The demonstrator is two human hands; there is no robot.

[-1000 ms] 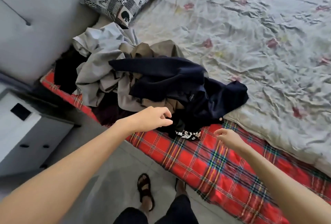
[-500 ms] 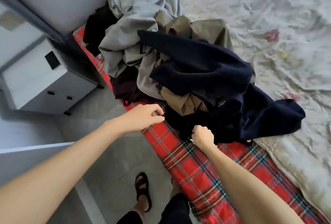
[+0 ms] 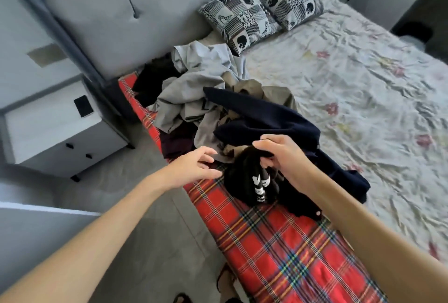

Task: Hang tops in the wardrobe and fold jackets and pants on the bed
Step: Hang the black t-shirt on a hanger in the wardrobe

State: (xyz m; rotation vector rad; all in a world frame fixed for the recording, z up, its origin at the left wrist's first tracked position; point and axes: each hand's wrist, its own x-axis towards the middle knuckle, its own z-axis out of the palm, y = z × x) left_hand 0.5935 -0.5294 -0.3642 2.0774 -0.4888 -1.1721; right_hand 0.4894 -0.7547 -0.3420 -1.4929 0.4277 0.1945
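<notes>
On the near left edge of the bed (image 3: 363,99), by the red checked blanket (image 3: 278,242), the right hand (image 3: 281,155) grips a bunch of a black piece with white marks (image 3: 244,181) and holds it up a little, fingers curled round the cloth. The left hand (image 3: 191,169) is open with fingers spread, just beside the black piece, and holds nothing; I cannot tell if it touches the cloth. I think the job has only just begun. A big messy pile of clothes (image 3: 184,108) sits on the left side of the bed, and I see nothing folded and nothing on a hanger. The wardrobe is not in sight. So nearly all is left to do: pick out each piece, see if it is a top, a jacket or pants, then hang it or fold it. I cannot tell which kind the black piece is. A dark blue piece (image 3: 266,121) lies on top of the pile, right against the black one, so it may get dragged along. Grey clothes (image 3: 194,84) and tan clothes (image 3: 276,94) are tangled under it. Far off, two checked pillows (image 3: 242,19) lean by the grey headboard (image 3: 157,7). A white bedside cabinet (image 3: 48,133) stands on the left, with a small dark flat thing (image 3: 83,106) on top
</notes>
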